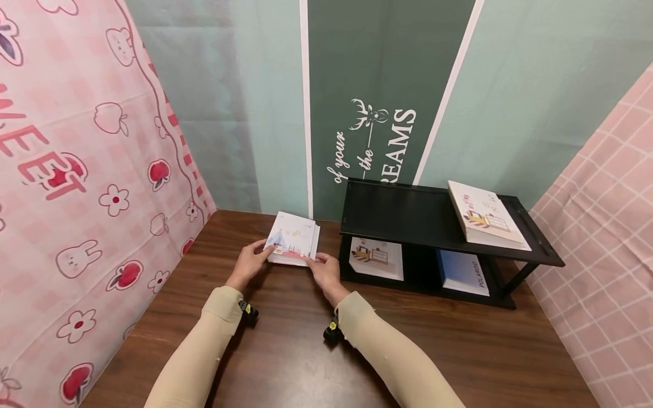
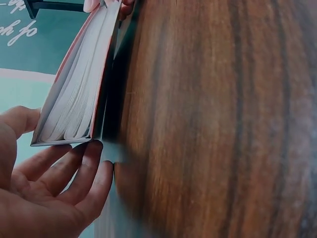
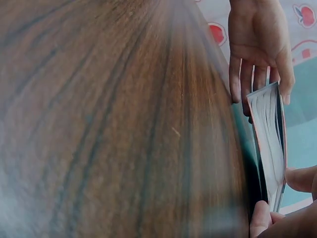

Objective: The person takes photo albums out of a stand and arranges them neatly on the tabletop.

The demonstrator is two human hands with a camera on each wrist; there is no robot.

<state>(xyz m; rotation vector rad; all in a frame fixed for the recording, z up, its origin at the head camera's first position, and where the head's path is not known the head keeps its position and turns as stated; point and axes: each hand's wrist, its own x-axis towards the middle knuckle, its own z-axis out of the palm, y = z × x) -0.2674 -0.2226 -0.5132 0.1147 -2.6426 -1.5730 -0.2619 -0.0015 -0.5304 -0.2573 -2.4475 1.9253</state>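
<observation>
A white photo album (image 1: pixel 293 229) with a blue and pink drawing on its cover is held between both hands, near the back of the wooden table. My left hand (image 1: pixel 250 263) grips its left edge, thumb on the cover and fingers beneath. At the near right corner, my right hand (image 1: pixel 326 275) pinches it with the thumb on top. The left wrist view shows the album's page edges (image 2: pixel 79 94) between two stiff covers, with a dark gap between it and the table. From the right wrist view, the same album (image 3: pixel 270 144) stretches between the two hands.
Right of the album stands a black two-tier shelf (image 1: pixel 398 209). A white album (image 1: pixel 492 218) lies on its top; below lie another white album (image 1: pixel 377 258) and a blue POLAROID one (image 1: pixel 464 272). Printed cloths (image 1: pixel 265 113) hang around the wooden table (image 1: pixel 291 351).
</observation>
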